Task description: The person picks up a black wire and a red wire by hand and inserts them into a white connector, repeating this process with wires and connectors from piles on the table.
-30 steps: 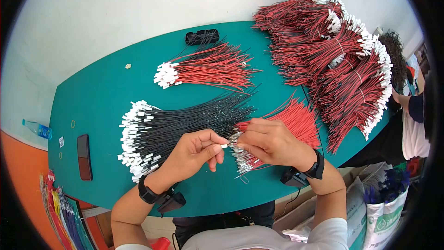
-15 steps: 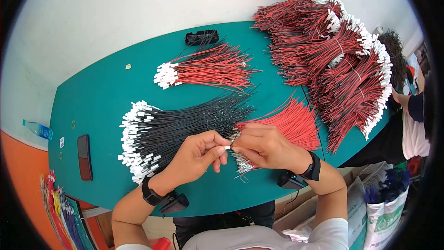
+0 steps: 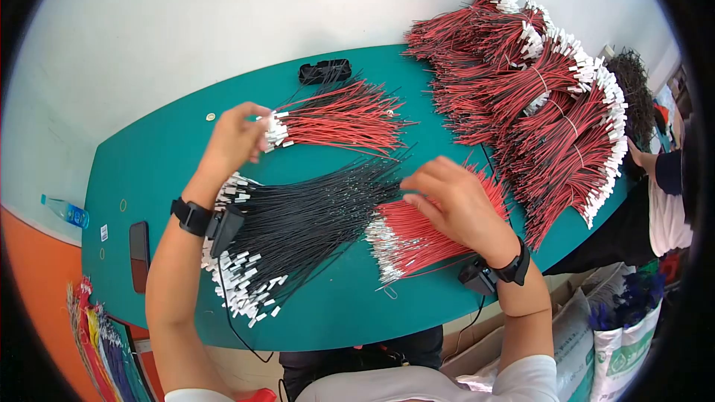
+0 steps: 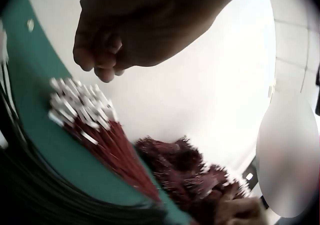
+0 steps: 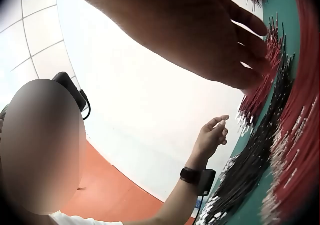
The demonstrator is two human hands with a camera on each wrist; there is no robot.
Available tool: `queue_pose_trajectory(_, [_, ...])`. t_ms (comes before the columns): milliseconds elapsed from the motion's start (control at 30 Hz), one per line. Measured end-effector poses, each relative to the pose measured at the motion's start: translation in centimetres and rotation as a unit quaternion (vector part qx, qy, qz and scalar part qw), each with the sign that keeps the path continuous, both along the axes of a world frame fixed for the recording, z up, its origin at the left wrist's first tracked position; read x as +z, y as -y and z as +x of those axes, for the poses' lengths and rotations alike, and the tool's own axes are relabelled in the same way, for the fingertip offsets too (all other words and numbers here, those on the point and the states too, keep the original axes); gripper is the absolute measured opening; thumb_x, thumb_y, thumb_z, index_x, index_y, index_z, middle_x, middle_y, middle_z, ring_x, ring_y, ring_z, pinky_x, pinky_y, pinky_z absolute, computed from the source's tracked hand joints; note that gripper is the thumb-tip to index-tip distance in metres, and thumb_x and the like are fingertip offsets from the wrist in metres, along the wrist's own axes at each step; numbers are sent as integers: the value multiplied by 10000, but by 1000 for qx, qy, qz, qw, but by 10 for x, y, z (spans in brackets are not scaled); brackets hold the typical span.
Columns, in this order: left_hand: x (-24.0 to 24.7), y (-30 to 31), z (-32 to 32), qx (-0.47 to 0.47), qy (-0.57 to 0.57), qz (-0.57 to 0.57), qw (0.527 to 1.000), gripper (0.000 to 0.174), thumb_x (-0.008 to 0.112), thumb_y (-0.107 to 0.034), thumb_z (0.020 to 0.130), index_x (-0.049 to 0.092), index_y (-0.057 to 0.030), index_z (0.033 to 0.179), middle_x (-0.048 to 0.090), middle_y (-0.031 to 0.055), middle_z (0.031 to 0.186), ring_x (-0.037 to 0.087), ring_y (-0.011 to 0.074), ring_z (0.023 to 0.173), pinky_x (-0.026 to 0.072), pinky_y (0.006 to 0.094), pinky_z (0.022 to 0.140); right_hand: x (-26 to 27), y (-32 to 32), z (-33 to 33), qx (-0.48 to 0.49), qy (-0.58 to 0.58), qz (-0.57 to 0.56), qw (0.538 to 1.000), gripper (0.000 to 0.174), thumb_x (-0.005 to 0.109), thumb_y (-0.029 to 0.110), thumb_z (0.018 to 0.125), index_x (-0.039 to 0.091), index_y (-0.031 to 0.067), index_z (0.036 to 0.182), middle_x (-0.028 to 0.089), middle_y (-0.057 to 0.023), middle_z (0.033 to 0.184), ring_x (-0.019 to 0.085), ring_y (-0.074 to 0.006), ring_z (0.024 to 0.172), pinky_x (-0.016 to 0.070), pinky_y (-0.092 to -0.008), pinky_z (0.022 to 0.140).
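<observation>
My left hand (image 3: 237, 138) is raised beside the white connectors (image 3: 276, 131) of a small bundle of red and black wires (image 3: 346, 115). In the left wrist view its fingers (image 4: 104, 59) curl loosely above those connectors, with no wire showing in them. My right hand (image 3: 454, 201) hovers over a pile of red wires (image 3: 465, 227), thumb and fingers apart and nothing between them. Silvery ends (image 3: 383, 246) of the red wires point left. Between the hands lies a wide bundle of black wires (image 3: 313, 205) with white connectors (image 3: 242, 283) on its left.
Large tied bundles of red and black wires (image 3: 536, 112) cover the table's right end. A black tray (image 3: 325, 71) stands at the back. On the left are a phone (image 3: 139, 257) and a bottle (image 3: 65, 211). Another person's arm (image 3: 652, 160) shows at far right.
Both hands were together over the table's middle at a small white connector. The left has moved away to the back left, the right slightly back and right. Some black wires have shifted toward the front.
</observation>
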State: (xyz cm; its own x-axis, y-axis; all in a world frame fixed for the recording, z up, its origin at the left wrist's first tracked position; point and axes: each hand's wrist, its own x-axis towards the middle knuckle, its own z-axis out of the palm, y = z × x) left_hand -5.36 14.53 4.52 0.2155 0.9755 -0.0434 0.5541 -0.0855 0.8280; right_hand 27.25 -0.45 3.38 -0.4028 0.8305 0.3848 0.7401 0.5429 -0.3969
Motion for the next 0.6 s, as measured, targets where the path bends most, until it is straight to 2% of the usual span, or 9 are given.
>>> queue_pose_trajectory(100, [-10, 1, -22, 44, -115, 113, 986, 176, 611, -98, 971, 658, -9, 1116, 605, 51, 639, 542, 104, 539, 447, 289, 545, -4, 3, 7, 43, 66, -99, 992, 151, 718, 145, 858, 651, 33, 933, 626, -132, 885, 629, -353, 902, 505, -453, 736])
queue_pose_trajectory(133, [-10, 8, -25, 36, -95, 108, 989, 142, 624, -87, 961, 673, -9, 1069, 578, 59, 612, 524, 115, 539, 424, 307, 548, -7, 4, 7, 55, 69, -106, 990, 148, 715, 143, 856, 648, 33, 927, 627, -136, 881, 632, -358, 896, 506, -459, 732])
queue_pose_trajectory(233, [-18, 37, -36, -24, -95, 87, 991, 106, 689, -77, 914, 685, -15, 1000, 581, 57, 635, 536, 128, 580, 437, 303, 571, -16, 4, 5, 72, 88, -122, 986, 137, 706, 134, 851, 638, 32, 912, 628, -145, 874, 638, -369, 887, 509, -475, 726])
queue_pose_trajectory(333, [-18, 78, -37, -85, -136, 48, 986, 123, 730, -1, 856, 693, -29, 970, 606, -1, 739, 519, 79, 684, 437, 268, 619, -26, 5, -2, 66, 109, -126, 984, 122, 690, 113, 845, 624, 32, 907, 630, -152, 873, 642, -370, 892, 510, -483, 727])
queue_pose_trajectory(433, [-5, 97, -42, -86, -175, 61, 979, 193, 776, 22, 795, 696, -38, 960, 619, 7, 830, 537, 110, 752, 454, 282, 672, -25, 4, -2, 74, 115, -128, 982, 109, 670, 86, 844, 609, 33, 917, 632, -158, 877, 645, -370, 890, 511, -487, 724])
queue_pose_trajectory(467, [-8, 99, -48, -69, -169, 73, 980, 200, 781, 17, 785, 691, -44, 953, 635, 30, 889, 552, 155, 770, 467, 301, 699, -25, 4, -2, 73, 120, -129, 982, 107, 663, 79, 845, 606, 33, 924, 631, -158, 877, 644, -370, 889, 511, -487, 721])
queue_pose_trajectory(600, [-9, 100, -64, -82, -214, 115, 967, 212, 785, 27, 761, 680, -42, 932, 653, 60, 913, 577, 212, 775, 487, 323, 712, -18, 6, -3, 73, 119, -130, 982, 112, 646, 63, 849, 595, 37, 946, 627, -149, 867, 642, -372, 870, 508, -490, 694])
